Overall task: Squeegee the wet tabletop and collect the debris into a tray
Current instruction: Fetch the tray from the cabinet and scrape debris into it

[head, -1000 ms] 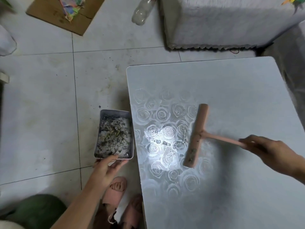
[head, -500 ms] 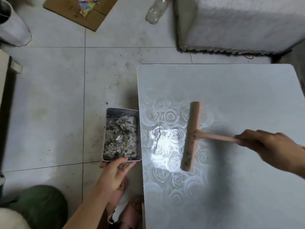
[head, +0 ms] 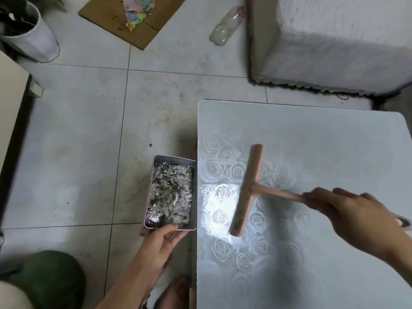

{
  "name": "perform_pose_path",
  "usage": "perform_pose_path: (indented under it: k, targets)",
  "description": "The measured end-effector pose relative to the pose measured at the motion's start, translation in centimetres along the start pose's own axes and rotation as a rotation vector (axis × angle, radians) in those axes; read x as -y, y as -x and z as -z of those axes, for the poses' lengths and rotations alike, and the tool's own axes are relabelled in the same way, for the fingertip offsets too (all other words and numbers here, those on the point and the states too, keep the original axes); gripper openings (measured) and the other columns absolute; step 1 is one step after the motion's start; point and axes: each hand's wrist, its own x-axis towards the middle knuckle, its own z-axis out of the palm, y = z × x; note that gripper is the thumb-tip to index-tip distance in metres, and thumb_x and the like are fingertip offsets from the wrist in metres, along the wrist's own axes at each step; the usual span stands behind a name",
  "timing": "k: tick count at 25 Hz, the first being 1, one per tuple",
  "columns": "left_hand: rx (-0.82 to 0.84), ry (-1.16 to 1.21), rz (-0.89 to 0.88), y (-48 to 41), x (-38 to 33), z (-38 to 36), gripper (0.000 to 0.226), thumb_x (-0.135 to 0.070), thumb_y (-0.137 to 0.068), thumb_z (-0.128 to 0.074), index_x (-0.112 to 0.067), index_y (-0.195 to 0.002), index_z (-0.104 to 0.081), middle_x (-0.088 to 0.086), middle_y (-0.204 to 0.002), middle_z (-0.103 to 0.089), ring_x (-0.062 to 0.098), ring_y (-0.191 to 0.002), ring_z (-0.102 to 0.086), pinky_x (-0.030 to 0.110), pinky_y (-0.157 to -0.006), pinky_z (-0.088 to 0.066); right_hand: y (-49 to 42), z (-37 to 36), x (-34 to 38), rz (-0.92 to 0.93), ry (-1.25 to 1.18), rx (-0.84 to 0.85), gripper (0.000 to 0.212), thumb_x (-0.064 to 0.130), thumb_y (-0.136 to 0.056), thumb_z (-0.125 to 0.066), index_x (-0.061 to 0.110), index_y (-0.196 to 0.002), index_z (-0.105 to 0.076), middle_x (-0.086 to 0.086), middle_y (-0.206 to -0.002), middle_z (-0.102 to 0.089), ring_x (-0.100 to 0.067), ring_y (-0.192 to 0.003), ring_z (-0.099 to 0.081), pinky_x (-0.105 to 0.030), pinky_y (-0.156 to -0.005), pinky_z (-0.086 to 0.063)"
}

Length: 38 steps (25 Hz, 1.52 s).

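Observation:
A pink squeegee (head: 247,190) lies blade-down on the wet, rose-patterned tabletop (head: 312,139), its blade near the table's left edge. My right hand (head: 356,217) grips the end of its handle. A rectangular tray (head: 194,192) full of wet dark and green debris is held against the table's left edge, below the tabletop level. My left hand (head: 160,239) holds the tray by its near rim. A thin wet film with a few specks (head: 214,195) sits between the blade and the table's edge.
A white fabric-covered block (head: 330,41) stands beyond the table. On the tiled floor lie an empty plastic bottle (head: 227,25), a cardboard sheet (head: 131,16) and a white bin (head: 29,39). My feet in pink sandals (head: 178,291) are beside the table.
The squeegee has slid left toward the table's edge, pushing the water and specks along. The tray stays at the edge in my left hand. The camera view shifted right.

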Motion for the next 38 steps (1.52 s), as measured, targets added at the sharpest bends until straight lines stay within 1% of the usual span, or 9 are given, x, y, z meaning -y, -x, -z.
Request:
perform_pose_path:
  k: [5, 9, 14, 17, 21, 25, 31, 33, 38]
  targets:
    - [0.078, -0.014, -0.033, 0.7, 0.0, -0.5, 0.049, 0.016, -0.088, -0.038, -0.001, -0.056, -0.071, 0.014, -0.072, -0.071, 0.021, -0.069, -0.072, 0.047, -0.071, -0.059, -3.9, -3.2, 8.0, 0.059, 0.092, 0.056, 0.032, 0.030, -0.097, -0.042, 0.044, -0.126, -0.043, 0.007, -0.088, -0.058, -0.018, -0.086, -0.062, -0.032, -0.079, -0.039]
    - [0.038, 0.027, -0.003, 0.6, -0.3, -0.6, 0.046, 0.017, -0.089, -0.036, -0.001, -0.064, -0.071, 0.011, -0.068, -0.071, 0.016, -0.062, -0.071, 0.053, -0.073, -0.053, -1.5, -2.0, 6.2, -0.028, -0.131, -0.078, 0.044, 0.013, -0.078, -0.070, 0.039, -0.110, -0.057, 0.006, -0.066, -0.058, -0.023, -0.054, -0.061, -0.028, -0.052, -0.037]
    - [-0.018, 0.061, 0.044, 0.1, -0.6, -0.4, 0.029, 0.017, -0.088, -0.040, -0.007, -0.075, -0.050, 0.008, -0.056, -0.062, 0.014, -0.057, -0.066, 0.052, -0.071, -0.055, 6.3, -1.7, -9.1, -0.374, -0.044, 0.021, 0.021, 0.064, -0.082, -0.042, 0.061, -0.102, -0.048, 0.010, -0.092, -0.071, -0.020, -0.075, -0.067, -0.038, -0.065, -0.054]
    - [-0.007, 0.079, 0.047, -0.8, -1.1, -0.7, 0.027, 0.017, -0.084, -0.045, -0.007, -0.076, -0.053, 0.009, -0.063, -0.060, 0.018, -0.069, -0.061, 0.056, -0.080, -0.055, 4.9, -2.4, -10.6, -0.301, -0.068, 0.053, 0.015, 0.054, -0.085, -0.042, 0.063, -0.096, -0.046, 0.012, -0.093, -0.070, -0.017, -0.076, -0.066, -0.036, -0.066, -0.051]
    - [-0.008, 0.050, 0.010, -2.6, -1.7, -1.1, 0.025, 0.016, -0.080, -0.050, -0.008, -0.081, -0.056, 0.011, -0.077, -0.056, 0.021, -0.080, -0.056, 0.060, -0.080, -0.053, -3.9, -2.9, -1.1, -0.084, -0.241, 0.205, 0.027, 0.025, -0.097, -0.049, 0.050, -0.107, -0.054, 0.007, -0.091, -0.064, -0.020, -0.082, -0.061, -0.034, -0.075, -0.046]
    - [-0.018, 0.008, -0.006, -3.2, -2.5, -2.0, 0.028, 0.015, -0.074, -0.053, -0.006, -0.091, -0.057, 0.013, -0.084, -0.065, 0.024, -0.084, -0.062, 0.039, -0.056, -0.059, -7.6, -2.6, 5.2, 0.158, -0.145, 0.108, 0.029, 0.023, -0.097, -0.046, 0.039, -0.121, -0.053, 0.005, -0.086, -0.059, -0.019, -0.086, -0.059, -0.035, -0.081, -0.039]
    - [0.011, 0.084, 0.030, -3.8, -3.2, -2.8, 0.028, 0.017, -0.077, -0.050, -0.008, -0.090, -0.057, 0.016, -0.093, -0.063, 0.031, -0.100, -0.059, 0.056, -0.068, -0.057, -0.3, 2.0, -5.3, -0.156, -0.098, 0.084, 0.020, 0.049, -0.089, -0.045, 0.065, -0.101, -0.045, 0.012, -0.069, -0.058, -0.013, -0.063, -0.063, -0.033, -0.057, -0.045]
    - [0.008, 0.090, 0.038, -3.9, -3.1, -3.0, 0.027, 0.016, -0.070, -0.054, -0.007, -0.084, -0.056, 0.015, -0.084, -0.064, 0.030, -0.097, -0.060, 0.053, -0.064, -0.058, 0.7, 1.8, -6.7, -0.245, -0.078, 0.131, 0.022, 0.062, -0.091, -0.032, 0.058, -0.099, -0.052, 0.010, -0.066, -0.057, -0.017, -0.063, -0.064, -0.036, -0.057, -0.047]
    - [-0.030, 0.105, 0.012, -4.5, -2.6, -3.2, 0.028, 0.017, -0.079, -0.048, -0.011, -0.081, -0.054, 0.011, -0.079, -0.060, 0.027, -0.089, -0.060, 0.059, -0.070, -0.055, -5.9, -0.4, 0.9, -0.017, -0.034, 0.116, 0.022, 0.035, -0.097, -0.043, 0.043, -0.114, -0.054, 0.007, -0.077, -0.056, -0.019, -0.083, -0.062, -0.035, -0.076, -0.039]
